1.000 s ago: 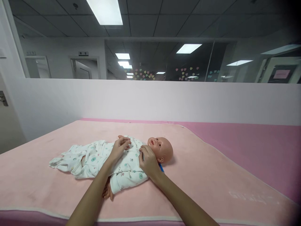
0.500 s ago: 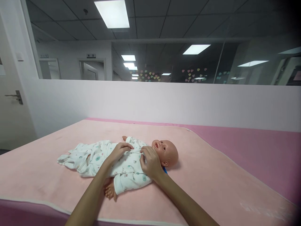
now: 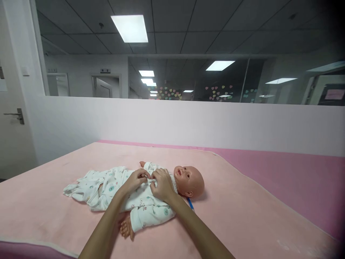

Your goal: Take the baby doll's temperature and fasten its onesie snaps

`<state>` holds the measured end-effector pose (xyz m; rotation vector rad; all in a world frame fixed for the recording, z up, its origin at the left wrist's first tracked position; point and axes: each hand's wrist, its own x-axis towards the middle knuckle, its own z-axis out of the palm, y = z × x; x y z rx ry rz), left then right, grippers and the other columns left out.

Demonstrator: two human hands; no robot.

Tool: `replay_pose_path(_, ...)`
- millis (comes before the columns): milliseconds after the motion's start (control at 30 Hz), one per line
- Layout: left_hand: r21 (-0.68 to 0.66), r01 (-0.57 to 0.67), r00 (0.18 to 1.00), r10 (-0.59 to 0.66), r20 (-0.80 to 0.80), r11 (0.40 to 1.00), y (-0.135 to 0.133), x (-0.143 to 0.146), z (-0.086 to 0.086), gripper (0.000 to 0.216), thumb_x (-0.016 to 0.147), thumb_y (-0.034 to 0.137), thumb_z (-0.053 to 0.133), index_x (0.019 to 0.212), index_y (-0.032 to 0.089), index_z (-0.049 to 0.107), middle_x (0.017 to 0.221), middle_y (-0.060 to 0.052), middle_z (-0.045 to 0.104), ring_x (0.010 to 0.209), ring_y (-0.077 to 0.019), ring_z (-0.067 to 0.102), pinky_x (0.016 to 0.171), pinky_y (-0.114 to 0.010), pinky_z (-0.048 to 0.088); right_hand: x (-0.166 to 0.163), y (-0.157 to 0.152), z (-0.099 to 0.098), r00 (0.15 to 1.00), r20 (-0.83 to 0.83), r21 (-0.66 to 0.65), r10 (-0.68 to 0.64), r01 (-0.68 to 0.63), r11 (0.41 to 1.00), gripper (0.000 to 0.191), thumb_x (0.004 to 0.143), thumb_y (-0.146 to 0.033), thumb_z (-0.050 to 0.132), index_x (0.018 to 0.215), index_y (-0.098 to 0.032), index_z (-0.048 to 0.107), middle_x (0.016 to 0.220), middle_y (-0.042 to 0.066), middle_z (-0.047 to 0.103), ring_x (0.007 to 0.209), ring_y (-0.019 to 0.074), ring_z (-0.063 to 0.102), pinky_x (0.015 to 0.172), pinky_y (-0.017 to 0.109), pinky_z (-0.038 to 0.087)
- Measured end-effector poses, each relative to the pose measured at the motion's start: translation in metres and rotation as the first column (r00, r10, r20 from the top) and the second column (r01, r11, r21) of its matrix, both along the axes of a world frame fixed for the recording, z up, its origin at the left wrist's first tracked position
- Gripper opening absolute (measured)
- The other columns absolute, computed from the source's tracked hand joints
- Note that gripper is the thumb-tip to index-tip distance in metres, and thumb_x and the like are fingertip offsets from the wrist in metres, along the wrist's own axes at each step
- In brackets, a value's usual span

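Observation:
A baby doll [image 3: 191, 181] lies on its back, head to the right, dressed in a white printed baby romper [image 3: 147, 196]. My left hand [image 3: 137, 179] is closed at the middle of the chest, thumb and fingers pinching the romper's front opening. Close beside it, my right hand [image 3: 162, 185] also pinches the cloth, with its fingers bent. The fastening between my fingertips is too small to make out. One doll hand [image 3: 126, 228] sticks out of the near sleeve. The empty-looking leg ends of the romper spread to the left.
Under the doll lies a peach-coloured mat [image 3: 242, 219] on a pink surface [image 3: 283, 172]. A thin blue strip [image 3: 190, 204] shows beside the doll's neck. Behind stands a white low wall [image 3: 188, 124] with glass above; a door [image 3: 13, 144] is at left.
My right hand has moved left along the chest, away from the collar and closer to my left hand. My left fingers have curled into a pinch. The view has tilted slightly upward.

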<state>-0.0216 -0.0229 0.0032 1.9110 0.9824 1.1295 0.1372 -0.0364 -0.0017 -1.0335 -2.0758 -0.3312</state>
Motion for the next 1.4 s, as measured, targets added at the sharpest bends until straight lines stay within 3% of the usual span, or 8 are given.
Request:
replay_pose_path(167, -0.017, 0.079, 0.997, -0.079, -0.007, 0.997, -0.004, -0.001, 0.003, 0.021, 0.059, 0.015, 0.058, 0.080, 0.016, 0.062, 0.096, -0.006, 0.055, 0.077, -0.0154, 0.051, 0.068, -0.025, 0.040, 0.000, -0.005, -0.001, 0.997, -0.070, 0.016, 0.021, -0.020, 1.000, 0.007, 0.064, -0.011, 0.044, 0.067, -0.018, 0.044, 0.070, 0.001, 0.050, 0.069, 0.0140, 0.041, 0.067, 0.028, 0.028)
replay_pose_path(433, -0.067, 0.051, 0.999, -0.051, 0.003, 0.996, -0.006, -0.002, 0.004, 0.015, 0.062, 0.022, 0.063, 0.074, 0.014, 0.068, 0.107, -0.010, 0.054, 0.088, -0.0195, 0.054, 0.076, -0.028, 0.042, 0.000, -0.006, -0.006, 0.992, -0.123, 0.048, 0.032, -0.026, 0.998, 0.007, 0.067, -0.011, 0.045, 0.068, -0.018, 0.047, 0.069, 0.002, 0.052, 0.068, 0.0148, 0.043, 0.066, 0.028, 0.029)
replay_pose_path(667, -0.086, 0.040, 0.999, -0.042, -0.022, 0.996, -0.010, -0.002, 0.008, 0.014, 0.064, 0.022, 0.061, 0.073, 0.014, 0.068, 0.109, -0.011, 0.054, 0.090, -0.0214, 0.055, 0.077, -0.030, 0.043, 0.000, -0.006, -0.007, 0.989, -0.143, 0.018, 0.039, -0.036, 0.999, 0.009, 0.067, -0.009, 0.045, 0.068, -0.018, 0.047, 0.070, 0.001, 0.052, 0.070, 0.0146, 0.043, 0.068, 0.028, 0.030)
replay_pose_path(900, 0.008, 0.075, 0.997, -0.075, -0.031, 0.997, -0.010, -0.002, 0.006, 0.015, 0.064, 0.018, 0.059, 0.078, 0.015, 0.065, 0.096, -0.007, 0.060, 0.090, -0.0195, 0.054, 0.081, -0.030, 0.042, 0.000, -0.006, -0.006, 0.989, -0.137, 0.031, 0.061, -0.057, 0.998, 0.010, 0.065, -0.009, 0.045, 0.069, -0.018, 0.048, 0.071, 0.002, 0.052, 0.070, 0.0148, 0.043, 0.068, 0.028, 0.031)
replay_pose_path(1133, 0.060, 0.073, 0.992, -0.067, -0.104, 0.995, -0.004, -0.002, 0.000, 0.018, 0.064, 0.018, 0.059, 0.079, 0.017, 0.068, 0.104, -0.010, 0.057, 0.093, -0.0207, 0.054, 0.080, -0.029, 0.043, 0.001, -0.005, -0.007, 0.991, -0.122, 0.024, 0.046, -0.043, 0.999, 0.009, 0.065, -0.010, 0.046, 0.069, -0.018, 0.048, 0.071, 0.002, 0.051, 0.071, 0.0151, 0.043, 0.068, 0.028, 0.031)
replay_pose_path(1400, -0.014, 0.044, 0.996, -0.045, -0.076, 0.999, -0.003, -0.003, -0.002, 0.015, 0.067, 0.025, 0.058, 0.073, 0.015, 0.066, 0.107, -0.010, 0.055, 0.091, -0.0206, 0.054, 0.079, -0.030, 0.043, 0.000, -0.005, -0.007, 0.987, -0.147, 0.010, 0.061, -0.060, 0.998, 0.011, 0.065, -0.010, 0.046, 0.071, -0.019, 0.049, 0.072, 0.002, 0.054, 0.073, 0.0155, 0.045, 0.070, 0.028, 0.031)
